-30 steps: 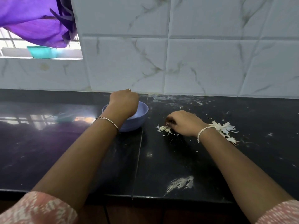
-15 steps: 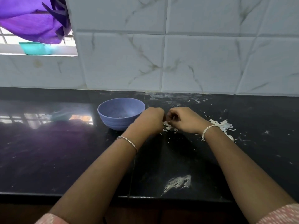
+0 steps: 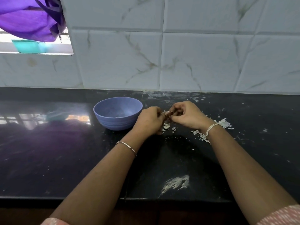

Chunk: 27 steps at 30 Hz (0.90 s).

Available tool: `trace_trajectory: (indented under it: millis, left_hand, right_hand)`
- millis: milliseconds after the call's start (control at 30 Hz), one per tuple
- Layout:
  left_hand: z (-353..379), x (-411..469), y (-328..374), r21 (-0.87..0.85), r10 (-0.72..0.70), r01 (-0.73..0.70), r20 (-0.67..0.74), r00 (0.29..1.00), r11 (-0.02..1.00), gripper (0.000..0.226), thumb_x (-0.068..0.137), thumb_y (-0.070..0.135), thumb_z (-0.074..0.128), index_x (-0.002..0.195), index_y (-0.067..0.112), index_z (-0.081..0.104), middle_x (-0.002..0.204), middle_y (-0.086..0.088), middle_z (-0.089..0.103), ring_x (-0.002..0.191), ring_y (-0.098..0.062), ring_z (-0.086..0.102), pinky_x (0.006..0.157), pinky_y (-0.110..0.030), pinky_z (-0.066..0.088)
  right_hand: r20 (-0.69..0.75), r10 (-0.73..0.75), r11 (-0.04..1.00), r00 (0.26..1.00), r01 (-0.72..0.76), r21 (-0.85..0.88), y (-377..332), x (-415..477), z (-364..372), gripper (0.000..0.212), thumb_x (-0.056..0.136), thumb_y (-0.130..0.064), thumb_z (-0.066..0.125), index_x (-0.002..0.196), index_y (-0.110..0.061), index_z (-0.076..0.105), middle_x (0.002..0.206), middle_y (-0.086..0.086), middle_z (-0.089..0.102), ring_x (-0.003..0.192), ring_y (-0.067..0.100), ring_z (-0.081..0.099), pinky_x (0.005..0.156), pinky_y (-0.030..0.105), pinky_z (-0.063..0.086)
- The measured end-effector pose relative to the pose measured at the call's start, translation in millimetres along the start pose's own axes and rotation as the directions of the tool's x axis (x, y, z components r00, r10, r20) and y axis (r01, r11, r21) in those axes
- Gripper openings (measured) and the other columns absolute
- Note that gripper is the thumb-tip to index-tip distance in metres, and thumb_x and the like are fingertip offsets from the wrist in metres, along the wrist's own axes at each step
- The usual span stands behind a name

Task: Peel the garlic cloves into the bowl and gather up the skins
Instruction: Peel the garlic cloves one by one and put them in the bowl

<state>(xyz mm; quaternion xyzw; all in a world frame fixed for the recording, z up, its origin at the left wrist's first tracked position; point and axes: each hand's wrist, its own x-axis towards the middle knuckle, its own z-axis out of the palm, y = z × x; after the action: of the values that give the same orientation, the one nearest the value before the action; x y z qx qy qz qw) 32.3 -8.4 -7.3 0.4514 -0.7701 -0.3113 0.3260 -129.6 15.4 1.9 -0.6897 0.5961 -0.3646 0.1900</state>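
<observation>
A blue-violet bowl point(image 3: 118, 113) stands on the black counter point(image 3: 65, 151), just left of my hands. My left hand point(image 3: 150, 121) and my right hand point(image 3: 185, 115) meet above the counter, and both pinch one small garlic clove point(image 3: 166, 112) between their fingertips. Under them lie a couple of loose cloves point(image 3: 166, 125) and bits of skin. A pile of white garlic skins point(image 3: 224, 124) lies behind my right wrist, with more scraps point(image 3: 200, 135) in front of it.
A white smear point(image 3: 176, 183) marks the counter near its front edge. The tiled wall point(image 3: 194, 62) closes off the back. At upper left a teal tub point(image 3: 28, 46) sits on a window sill under purple cloth point(image 3: 27, 18).
My left hand came away from the bowl and moved right to meet my right hand. Both hands rose a little off the counter with a clove held between them.
</observation>
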Motion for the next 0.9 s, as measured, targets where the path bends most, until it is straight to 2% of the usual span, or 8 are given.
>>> trace_trajectory:
  millis: [67, 233, 367, 533, 633, 700, 800, 900]
  left_hand:
    - [2, 0, 1, -0.029, -0.007, 0.007, -0.004, 1.000, 1.000, 0.030, 0.102, 0.028, 0.048, 0.077, 0.013, 0.052, 0.080, -0.012, 0.068, 0.063, -0.029, 0.071, 0.058, -0.039, 0.061]
    - [2, -1, 2, -0.218, -0.056, 0.065, 0.047, 0.997, 0.974, 0.029, 0.105, 0.023, 0.040, 0.095, 0.005, 0.059, 0.087, -0.008, 0.062, 0.055, -0.015, 0.059, 0.054, -0.032, 0.060]
    - [-2, 0, 5, -0.364, -0.056, 0.066, 0.038, 0.998, 0.929, 0.027, 0.104, 0.022, 0.044, 0.110, 0.003, 0.062, 0.101, -0.010, 0.059, 0.064, -0.015, 0.060, 0.058, -0.032, 0.060]
    - [-2, 3, 11, -0.490, -0.019, 0.022, 0.011, 1.000, 0.872, 0.021, 0.100, 0.022, 0.054, 0.107, 0.009, 0.069, 0.084, -0.004, 0.059, 0.064, -0.012, 0.057, 0.063, -0.027, 0.056]
    - [-3, 6, 7, -0.480, 0.010, -0.033, -0.051, 0.999, 0.877, 0.024, 0.099, 0.013, 0.055, 0.118, 0.009, 0.069, 0.075, -0.004, 0.058, 0.061, -0.008, 0.054, 0.059, -0.021, 0.053]
    - [-3, 6, 6, -0.471, 0.034, -0.070, -0.084, 0.996, 0.879, 0.024, 0.098, 0.012, 0.057, 0.118, 0.008, 0.068, 0.078, -0.004, 0.059, 0.062, -0.006, 0.055, 0.062, -0.022, 0.056]
    - [-2, 6, 5, -0.438, 0.067, -0.111, -0.114, 0.991, 0.892, 0.018, 0.097, 0.008, 0.057, 0.111, 0.005, 0.068, 0.077, -0.001, 0.059, 0.063, -0.008, 0.057, 0.064, -0.023, 0.058]
    - [2, 6, 2, -0.411, 0.065, -0.096, -0.090, 0.994, 0.907, 0.015, 0.097, 0.005, 0.056, 0.109, 0.002, 0.065, 0.080, -0.004, 0.062, 0.067, -0.013, 0.059, 0.062, -0.021, 0.056]
  right_hand:
    - [-0.012, -0.006, 1.000, 1.000, 0.006, -0.007, 0, -2, -1, 0.015, 0.080, -0.001, 0.067, 0.083, -0.015, 0.070, 0.079, 0.007, 0.073, 0.076, 0.022, 0.069, 0.075, 0.033, 0.053]
    - [-0.007, -0.012, 0.999, 1.000, 0.011, -0.048, -1, -5, -7, 0.011, 0.086, -0.010, 0.071, 0.090, -0.019, 0.075, 0.085, -0.001, 0.075, 0.076, 0.005, 0.065, 0.075, 0.021, 0.051]
    - [-0.088, 0.038, 0.927, 0.995, -0.068, -0.369, 4, -13, -37, 0.009, 0.080, -0.016, 0.078, 0.083, -0.022, 0.072, 0.075, -0.010, 0.069, 0.071, -0.001, 0.062, 0.065, 0.013, 0.045]
    - [-0.078, 0.212, 0.781, 0.974, -0.217, -0.586, 24, -25, -66, 0.023, 0.079, -0.012, 0.075, 0.067, -0.025, 0.061, 0.071, -0.011, 0.061, 0.076, 0.015, 0.061, 0.070, 0.025, 0.039]
    - [-0.104, 0.259, 0.780, 0.960, -0.272, -0.564, 31, -25, -67, 0.014, 0.082, -0.009, 0.071, 0.082, -0.022, 0.069, 0.086, -0.001, 0.069, 0.086, 0.020, 0.064, 0.077, 0.031, 0.048]
    - [-0.189, 0.215, 0.777, 0.958, -0.285, -0.561, 32, -23, -66, 0.019, 0.082, -0.017, 0.073, 0.099, -0.022, 0.070, 0.092, 0.000, 0.070, 0.092, 0.023, 0.065, 0.082, 0.034, 0.052]
    - [-0.283, 0.102, 0.772, 0.954, -0.256, -0.582, 26, -21, -63, 0.015, 0.091, -0.032, 0.065, 0.088, -0.019, 0.070, 0.081, 0.002, 0.070, 0.083, 0.025, 0.065, 0.076, 0.035, 0.052]
    - [-0.123, 0.066, 0.814, 0.990, -0.125, -0.567, 18, -17, -47, 0.014, 0.092, -0.030, 0.065, 0.096, -0.018, 0.073, 0.092, 0.001, 0.070, 0.088, 0.019, 0.062, 0.077, 0.027, 0.043]
